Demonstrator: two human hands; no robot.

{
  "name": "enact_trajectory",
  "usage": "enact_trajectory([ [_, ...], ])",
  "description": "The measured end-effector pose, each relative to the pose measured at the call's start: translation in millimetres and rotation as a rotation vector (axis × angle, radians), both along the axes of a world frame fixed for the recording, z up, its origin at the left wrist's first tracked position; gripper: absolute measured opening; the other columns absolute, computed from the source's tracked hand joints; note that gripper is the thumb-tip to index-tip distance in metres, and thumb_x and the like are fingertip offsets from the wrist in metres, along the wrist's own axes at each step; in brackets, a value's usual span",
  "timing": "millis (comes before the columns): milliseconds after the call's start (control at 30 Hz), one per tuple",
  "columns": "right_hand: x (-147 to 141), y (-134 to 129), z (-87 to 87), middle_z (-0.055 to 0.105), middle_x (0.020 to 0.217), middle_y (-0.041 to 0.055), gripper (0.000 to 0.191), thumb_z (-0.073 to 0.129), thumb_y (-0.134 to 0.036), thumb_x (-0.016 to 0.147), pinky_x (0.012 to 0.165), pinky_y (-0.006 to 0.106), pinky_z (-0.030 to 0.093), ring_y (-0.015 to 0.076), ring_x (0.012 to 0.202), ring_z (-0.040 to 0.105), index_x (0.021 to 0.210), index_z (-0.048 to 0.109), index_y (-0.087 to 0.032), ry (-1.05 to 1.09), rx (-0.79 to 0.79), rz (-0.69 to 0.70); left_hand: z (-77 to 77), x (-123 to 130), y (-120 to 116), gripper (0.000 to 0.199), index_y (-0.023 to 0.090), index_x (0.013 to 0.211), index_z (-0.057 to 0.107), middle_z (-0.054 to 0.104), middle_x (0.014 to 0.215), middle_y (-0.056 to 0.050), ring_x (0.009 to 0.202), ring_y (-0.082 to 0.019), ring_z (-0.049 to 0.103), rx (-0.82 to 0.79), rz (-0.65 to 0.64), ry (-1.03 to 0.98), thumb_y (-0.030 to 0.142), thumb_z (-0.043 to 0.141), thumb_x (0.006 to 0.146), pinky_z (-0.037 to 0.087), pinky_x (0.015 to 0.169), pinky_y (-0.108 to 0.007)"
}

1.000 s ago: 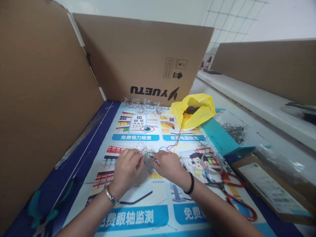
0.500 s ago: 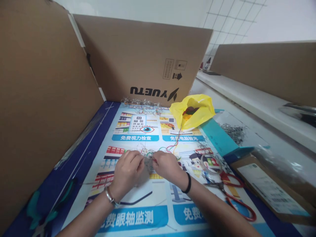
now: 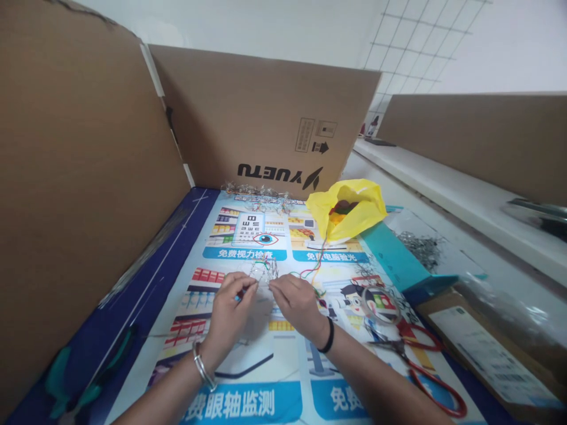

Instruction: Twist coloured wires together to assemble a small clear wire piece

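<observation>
A thin, silvery twisted-wire piece (image 3: 264,269) with small looped ends and a bit of green and red on it stands up between my hands over the printed sheet. My left hand (image 3: 231,304) pinches its left side with thumb and forefinger. On the other side, the fingertips of my right hand (image 3: 297,300) are pressed together on its lower right end. The fingers hide where exactly the wire is gripped. Red, green and yellow threads (image 3: 315,268) trail beyond my right hand to a yellow bag (image 3: 354,227).
Red-handled scissors (image 3: 436,383) and a clear tape roll (image 3: 381,305) lie to the right, near a labelled cardboard box (image 3: 491,348). Teal-handled pliers (image 3: 91,392) are at lower left. Wire pieces (image 3: 257,193) lie along the back cardboard wall (image 3: 261,112); more wire (image 3: 419,249) is at right.
My hands have opened out from tight fists into fingertip pinches. More of the wire piece now shows above them. The view has tipped up slightly.
</observation>
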State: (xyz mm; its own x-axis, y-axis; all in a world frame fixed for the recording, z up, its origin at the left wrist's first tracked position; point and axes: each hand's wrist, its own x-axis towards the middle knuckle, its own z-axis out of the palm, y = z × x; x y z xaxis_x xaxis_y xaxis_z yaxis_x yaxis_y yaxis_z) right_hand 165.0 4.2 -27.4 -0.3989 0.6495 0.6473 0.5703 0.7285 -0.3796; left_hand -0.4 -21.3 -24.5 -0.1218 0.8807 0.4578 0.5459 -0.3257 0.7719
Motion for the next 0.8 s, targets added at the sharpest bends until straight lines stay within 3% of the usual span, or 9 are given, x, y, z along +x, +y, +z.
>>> enact_trajectory([
  [433, -5, -3, -0.2, 0.066, 0.073, 0.0054, 0.022, 0.044, -0.016, 0.091, 0.063, 0.027, 0.048, 0.0145, 0.070, 0.060, 0.082, 0.065, -0.017, -0.120, 0.148, 0.057, 0.6, 8, -4, 0.014, 0.019, 0.075, 0.068, 0.057, 0.082, -0.003, 0.080, -0.016, 0.056, -0.200, -0.031, -0.253, 0.027, 0.058, 0.078, 0.048, 0.073, -0.028],
  [800, -3, -1, -13.5, 0.063, 0.075, 0.0043, 0.017, 0.045, -0.016, 0.090, 0.064, 0.026, 0.048, 0.0143, 0.072, 0.058, 0.087, 0.062, -0.017, -0.187, 0.118, 0.037, -4.0, 5, -4, 0.018, 0.019, 0.077, 0.068, 0.056, 0.084, -0.003, 0.083, -0.017, 0.055, -0.254, -0.071, -0.310, 0.032, 0.056, 0.080, 0.044, 0.076, -0.029],
])
